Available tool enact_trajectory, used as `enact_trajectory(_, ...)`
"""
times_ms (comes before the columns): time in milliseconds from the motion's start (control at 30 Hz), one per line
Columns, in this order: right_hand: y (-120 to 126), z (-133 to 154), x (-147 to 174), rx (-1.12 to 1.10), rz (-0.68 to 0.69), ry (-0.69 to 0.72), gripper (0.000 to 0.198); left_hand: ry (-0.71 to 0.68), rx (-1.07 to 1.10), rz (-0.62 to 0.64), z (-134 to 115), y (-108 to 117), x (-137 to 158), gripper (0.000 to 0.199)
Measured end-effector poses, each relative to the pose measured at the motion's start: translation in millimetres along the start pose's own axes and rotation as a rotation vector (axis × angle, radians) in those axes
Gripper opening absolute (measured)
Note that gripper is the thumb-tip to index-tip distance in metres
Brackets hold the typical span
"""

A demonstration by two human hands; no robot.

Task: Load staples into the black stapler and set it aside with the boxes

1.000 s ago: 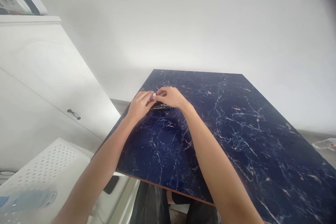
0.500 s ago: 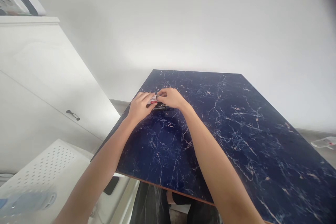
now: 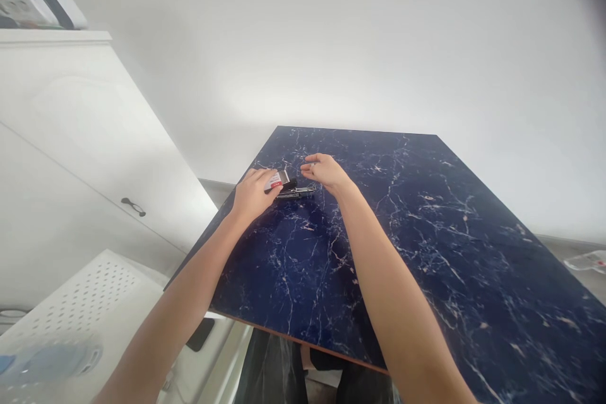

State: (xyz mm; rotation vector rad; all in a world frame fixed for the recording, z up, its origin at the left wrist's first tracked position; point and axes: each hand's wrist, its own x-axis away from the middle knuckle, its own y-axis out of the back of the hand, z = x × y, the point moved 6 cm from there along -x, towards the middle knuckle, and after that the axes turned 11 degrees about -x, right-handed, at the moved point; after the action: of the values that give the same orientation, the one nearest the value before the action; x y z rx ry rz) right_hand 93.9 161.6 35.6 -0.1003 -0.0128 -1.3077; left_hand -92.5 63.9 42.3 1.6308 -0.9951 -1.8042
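Observation:
My left hand [image 3: 254, 194] is closed around a small white and red box [image 3: 277, 181], whose right end looks open. Just under and to the right of that box, a black stapler [image 3: 298, 192] with a silvery metal rail lies on the dark blue marbled table [image 3: 303, 265]; my left fingers and the box hide part of it. Above the stapler's right end is my right hand [image 3: 327, 173], apart from the box. Its fingertips are drawn together around something tiny and greyish, too small to name.
To the left stands a white cabinet [image 3: 95, 132] with a dark handle. A white perforated surface [image 3: 95, 293] at lower left carries a clear plastic bottle [image 3: 57, 360]; a black phone-like object [image 3: 201, 334] lies nearby. Another clear plastic item [image 3: 587, 261] is beyond the table's right edge.
My right hand has drawn away from the box, to the right and slightly up. More of the stapler and the box's open end now show. My left hand has stayed on the box.

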Motion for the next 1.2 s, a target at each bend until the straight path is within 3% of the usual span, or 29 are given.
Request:
enact_trajectory(167,-14,26,12,0.226,0.062,0.192,0.025,0.015,-0.003,-0.05,-1,3,0,0.036)
enact_trajectory(367,-50,50,36,0.265,0.128,0.412,0.021,0.037,-0.007,-0.078,-3,8,1,0.03)
enact_trajectory(500,-59,52,46,0.467,0.0,0.493,0.012,0.059,0.019,-0.091,-4,10,1,0.028)
enact_trajectory(767,-50,47,42,0.592,-0.125,0.534,0.011,0.104,0.031,-0.138,-2,14,2,0.032)
enact_trajectory(1200,-61,40,42,0.729,-0.097,0.63,0.022,0.135,0.018,-0.186,2,12,3,0.032)
